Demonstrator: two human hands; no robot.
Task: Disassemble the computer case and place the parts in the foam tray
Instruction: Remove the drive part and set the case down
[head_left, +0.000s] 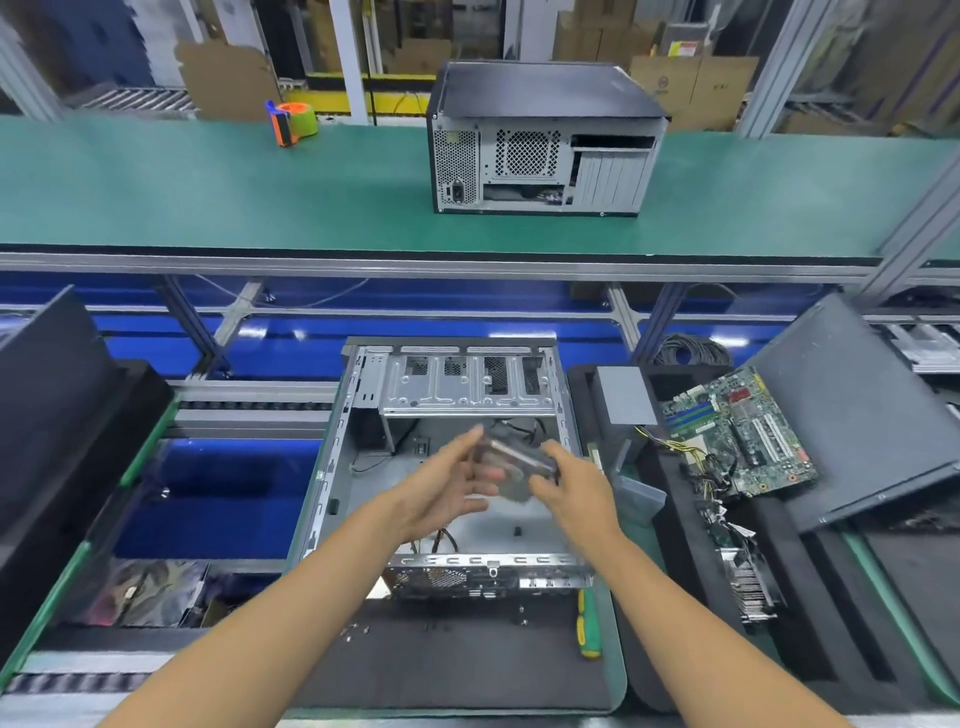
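Note:
An open computer case (363, 395) lies on its side in front of me, its drive cage at the far end and its floor mostly bare. Above the case both hands hold a blurred grey metal part (511, 460), perhaps a drive. My right hand (574, 488) grips its right end. My left hand (449, 480) touches its left side with fingers spread. The black foam tray (680, 525) lies to the right; a green motherboard (743, 431), a grey power supply (623, 395) with cables and a heatsink (750, 587) rest in it.
A green-and-yellow screwdriver (588, 626) and loose screws (353, 631) lie on the black mat near me. A black side panel (857, 410) leans at the right. On the upper green shelf stand another closed case (545, 140) and a tape dispenser (293, 122). Black foam stacks sit at left.

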